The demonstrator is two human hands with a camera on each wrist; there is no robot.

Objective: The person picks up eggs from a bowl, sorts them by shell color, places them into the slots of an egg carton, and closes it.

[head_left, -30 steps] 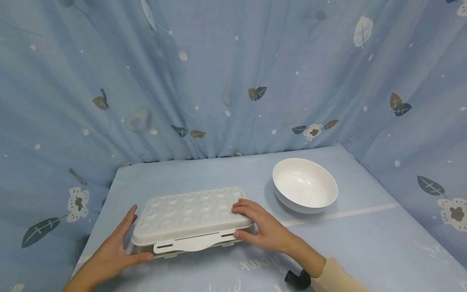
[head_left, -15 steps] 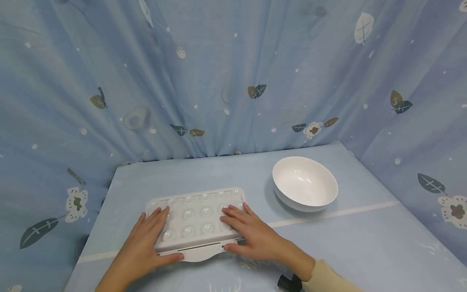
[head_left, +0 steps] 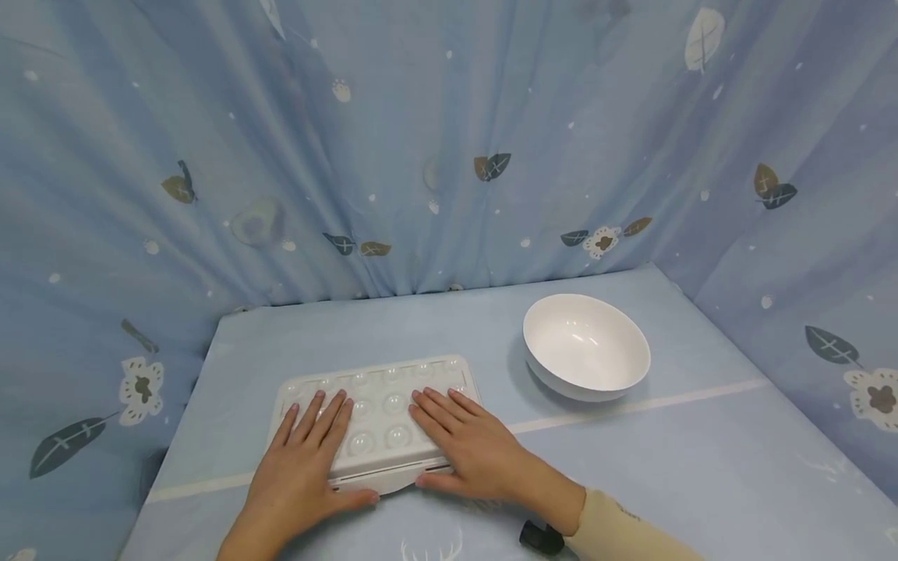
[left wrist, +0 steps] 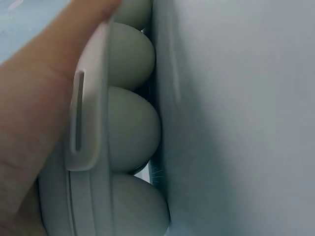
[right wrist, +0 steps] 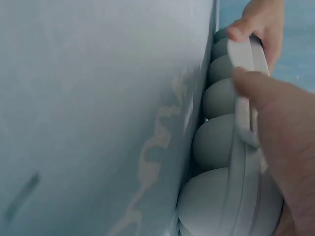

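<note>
A white egg box (head_left: 379, 417) with a dimpled lid lies on the table at front left of centre in the head view. My left hand (head_left: 298, 475) rests on the left part of the lid, fingers straight and thumb along the front edge. On the right part lies my right hand (head_left: 477, 452), its fingers extended too, thumb at the front clasp (head_left: 397, 478). In the left wrist view, the clasp's slotted end (left wrist: 81, 118) is beside the hand. Rounded cups (right wrist: 214, 140) bulge below the rim in the right wrist view. The box's contents are hidden.
A white bowl (head_left: 575, 383) stands right of the egg box, farther back. Pale blue cloth (head_left: 673, 467) covers the table. Patterned blue curtains (head_left: 421, 156) hang behind and at both sides. A black wrist-worn device (head_left: 542, 538) shows by the right sleeve.
The raised front clasp has swung down against the box. My left hand has moved from the box's left side onto the lid, and the right hand has shifted slightly left.
</note>
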